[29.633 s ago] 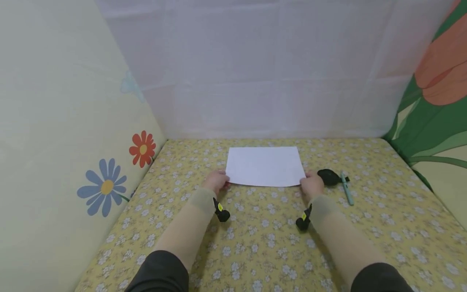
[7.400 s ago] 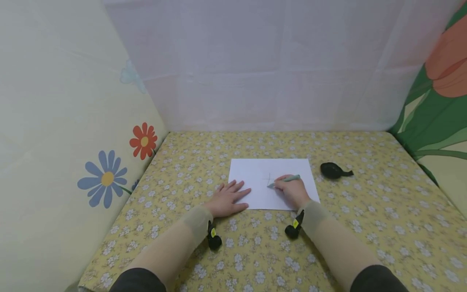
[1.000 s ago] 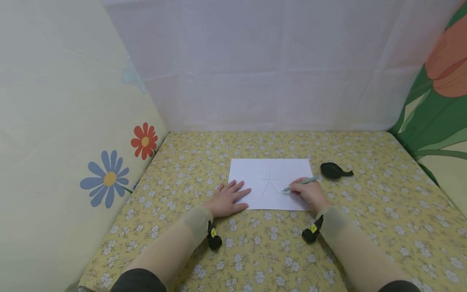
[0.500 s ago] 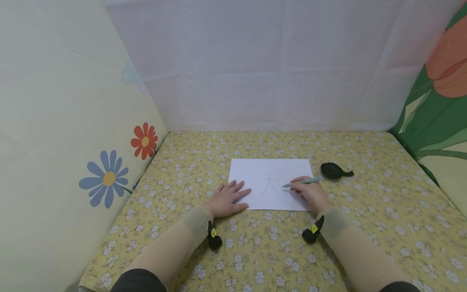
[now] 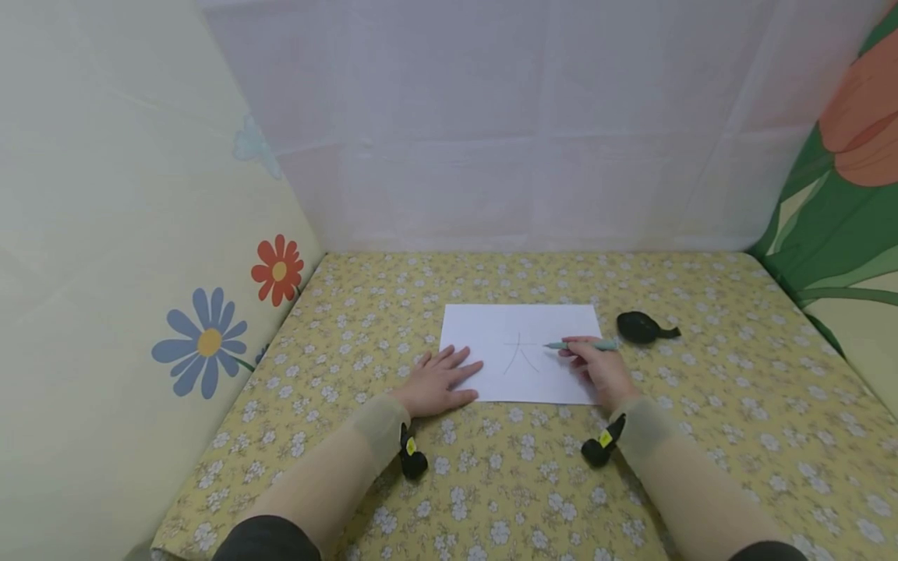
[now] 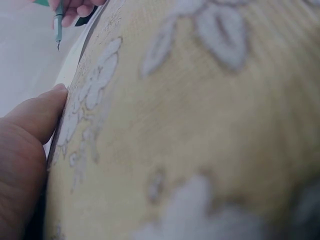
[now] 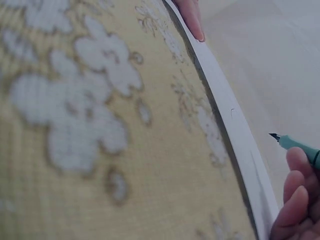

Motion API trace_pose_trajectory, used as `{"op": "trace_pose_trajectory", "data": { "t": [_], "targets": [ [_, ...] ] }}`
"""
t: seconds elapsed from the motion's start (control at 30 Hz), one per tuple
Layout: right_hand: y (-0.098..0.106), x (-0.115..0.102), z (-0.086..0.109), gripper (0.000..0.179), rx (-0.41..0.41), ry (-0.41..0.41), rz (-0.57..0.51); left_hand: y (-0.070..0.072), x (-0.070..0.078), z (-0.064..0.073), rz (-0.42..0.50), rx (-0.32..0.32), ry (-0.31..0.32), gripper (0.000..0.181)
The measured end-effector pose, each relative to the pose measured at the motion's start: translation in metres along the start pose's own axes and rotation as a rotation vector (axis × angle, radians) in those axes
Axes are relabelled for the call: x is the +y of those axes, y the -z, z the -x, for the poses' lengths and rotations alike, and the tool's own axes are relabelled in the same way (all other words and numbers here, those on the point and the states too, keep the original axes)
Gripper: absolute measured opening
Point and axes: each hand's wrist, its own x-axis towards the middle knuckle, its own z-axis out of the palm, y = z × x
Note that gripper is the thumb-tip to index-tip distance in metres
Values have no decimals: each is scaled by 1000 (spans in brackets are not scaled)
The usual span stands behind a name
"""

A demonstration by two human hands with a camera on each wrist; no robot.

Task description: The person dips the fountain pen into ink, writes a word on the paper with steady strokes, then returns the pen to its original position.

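Note:
A white sheet of paper [image 5: 484,319] lies flat on the table, bearing a few thin pen strokes [image 5: 521,354]: a horizontal line, a vertical one and two slanting legs. My left hand [image 5: 436,383] rests with spread fingers on its near left corner. Over the right part of the sheet, my right hand [image 5: 599,370] pinches a teal fountain pen [image 5: 557,345], held nearly level and pointing left. The right wrist view shows the pen's dark nib [image 7: 274,136] raised off the paper. In the left wrist view only the left thumb side [image 6: 37,117] shows near the paper's edge.
A black rubber bulb with a short nozzle [image 5: 638,328] lies right of the paper. Yellow flowered cloth [image 5: 505,483] covers the table. A white sheet [image 5: 449,156] hangs behind, and flower-printed walls [image 5: 210,195] stand at both sides.
Two slanting strokes have joined the cross drawn on the paper several seconds ago. Within the last second the pen tip has lifted and swung away from me. The left hand stays put.

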Motion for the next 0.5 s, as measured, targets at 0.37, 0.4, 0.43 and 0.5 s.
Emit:
{"op": "trace_pose_trajectory", "data": {
  "t": [0.37, 0.4, 0.43, 0.5],
  "targets": [
    [8, 0, 1, 35, 109, 64, -114, -1, -1, 0, -7, 0, -2, 64],
    [10, 0, 1, 33, 114, 79, -111, -1, -1, 0, -8, -1, 0, 63],
    [12, -1, 1, 31, 123, 88, -119, -1, -1, 0, -9, -1, 1, 63],
    [17, -1, 1, 30, 142, 98, -131, -1, -1, 0, -6, -2, 3, 63]
  ]
}}
